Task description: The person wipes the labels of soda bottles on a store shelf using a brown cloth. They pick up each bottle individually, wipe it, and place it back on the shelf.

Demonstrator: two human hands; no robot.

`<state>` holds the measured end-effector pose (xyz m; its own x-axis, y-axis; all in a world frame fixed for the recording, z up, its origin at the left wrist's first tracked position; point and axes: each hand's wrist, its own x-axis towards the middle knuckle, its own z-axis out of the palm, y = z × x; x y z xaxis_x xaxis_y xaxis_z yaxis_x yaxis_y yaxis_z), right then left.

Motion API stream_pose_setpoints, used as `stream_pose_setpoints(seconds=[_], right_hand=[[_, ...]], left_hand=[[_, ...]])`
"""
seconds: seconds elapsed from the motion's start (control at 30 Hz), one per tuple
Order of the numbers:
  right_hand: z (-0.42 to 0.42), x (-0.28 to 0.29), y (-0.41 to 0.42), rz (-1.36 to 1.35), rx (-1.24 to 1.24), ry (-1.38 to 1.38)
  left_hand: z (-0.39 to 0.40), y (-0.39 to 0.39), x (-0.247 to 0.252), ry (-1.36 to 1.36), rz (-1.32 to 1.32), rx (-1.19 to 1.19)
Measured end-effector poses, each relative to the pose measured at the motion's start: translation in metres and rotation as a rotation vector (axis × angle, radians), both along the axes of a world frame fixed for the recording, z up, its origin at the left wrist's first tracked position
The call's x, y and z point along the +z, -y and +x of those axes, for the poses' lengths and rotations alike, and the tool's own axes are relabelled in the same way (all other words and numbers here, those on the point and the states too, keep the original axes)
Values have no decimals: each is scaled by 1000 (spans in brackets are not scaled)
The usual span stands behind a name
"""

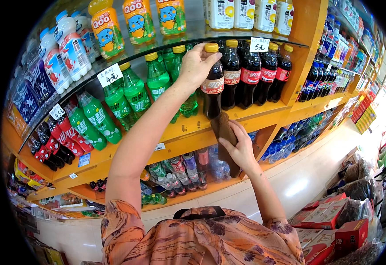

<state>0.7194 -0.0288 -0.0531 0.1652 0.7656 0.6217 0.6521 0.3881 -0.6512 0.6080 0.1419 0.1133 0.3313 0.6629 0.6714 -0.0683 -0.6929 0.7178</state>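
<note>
A cola bottle [212,86] with a yellow cap and a tan-and-red label stands at the front of a wooden shelf [166,134]. My left hand [194,66] grips it by the cap and neck. In my right hand [239,145] is a folded brown cloth [225,132], whose upper end meets the base of that bottle. To the right stand several more dark cola bottles [250,76] with yellow caps. On the left, behind my forearm, are green soda bottles [135,94]; the arm hides part of some.
Above the bottles runs a glass shelf edge [179,43] with orange juice bottles [138,21] and white-labelled bottles [244,15]. Handwritten price tags [259,44] hang from it. Packed drinks [179,175] fill the lower shelf. Red cartons [325,212] are stacked on the floor at right.
</note>
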Motion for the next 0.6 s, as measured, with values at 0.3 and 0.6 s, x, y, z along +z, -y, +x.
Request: stream_pose_setpoints(seconds=[0.3, 0.6], right_hand=[[-5, 26, -29, -195, 70, -84], [-11, 35, -50, -202, 73, -48]], left_hand=[[-3, 5, 9, -201, 17, 129], [1, -6, 8, -179, 67, 306]])
